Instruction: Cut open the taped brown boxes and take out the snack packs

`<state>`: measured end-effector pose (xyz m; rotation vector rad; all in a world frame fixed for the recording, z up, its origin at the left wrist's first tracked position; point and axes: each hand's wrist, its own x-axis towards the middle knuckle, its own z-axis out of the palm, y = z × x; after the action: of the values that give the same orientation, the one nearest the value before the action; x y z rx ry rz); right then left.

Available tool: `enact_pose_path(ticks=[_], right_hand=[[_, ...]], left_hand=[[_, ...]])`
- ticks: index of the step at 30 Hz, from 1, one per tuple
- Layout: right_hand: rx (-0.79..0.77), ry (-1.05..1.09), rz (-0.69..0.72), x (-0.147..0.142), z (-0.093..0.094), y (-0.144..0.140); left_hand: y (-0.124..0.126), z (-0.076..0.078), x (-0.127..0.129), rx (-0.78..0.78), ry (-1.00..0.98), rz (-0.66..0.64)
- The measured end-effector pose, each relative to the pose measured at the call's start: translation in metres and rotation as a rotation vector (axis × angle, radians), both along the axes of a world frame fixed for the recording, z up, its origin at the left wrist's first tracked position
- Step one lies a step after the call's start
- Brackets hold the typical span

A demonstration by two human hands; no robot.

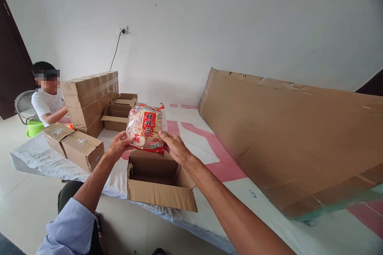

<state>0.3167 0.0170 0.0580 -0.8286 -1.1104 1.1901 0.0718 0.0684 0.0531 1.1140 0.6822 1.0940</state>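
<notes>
Between my two hands is a bag of rice crackers (pixel 146 127), a clear and red packet with its printed front towards me. My left hand (pixel 120 144) grips its lower left side. My right hand (pixel 173 143) holds the lower right side, thumb on the front. The bag is held up above the far edge of an open cardboard box (pixel 163 195), whose near flap is folded outward. The part of the box's inside that shows is bare cardboard; my right forearm hides its right end.
Two taped cartons (pixel 82 149) lie to the left, with stacked cartons (pixel 86 103) behind. More open boxes (pixel 116 117) stand beside the stack. A large cardboard panel (pixel 287 139) leans at the right on the sheet-covered surface (pixel 206 203). Another person (pixel 49 103) sits at the far left.
</notes>
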Motion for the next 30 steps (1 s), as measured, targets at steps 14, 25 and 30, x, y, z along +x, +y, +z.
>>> enact_pose_path(ticks=[14, 25, 30], right_hand=[[-0.252, -0.134, 0.070, 0.046, 0.001, 0.035], [-0.217, -0.177, -0.097, 0.076, -0.017, 0.040], [-0.172, -0.240, -0.261, 0.105, -0.025, 0.039]], left_hand=[[0.031, 0.002, 0.044, -0.022, 0.038, 0.076], [0.026, -0.009, 0.045, 0.101, 0.301, -0.045], [-0.015, -0.013, 0.036, 0.517, 0.621, 0.112]])
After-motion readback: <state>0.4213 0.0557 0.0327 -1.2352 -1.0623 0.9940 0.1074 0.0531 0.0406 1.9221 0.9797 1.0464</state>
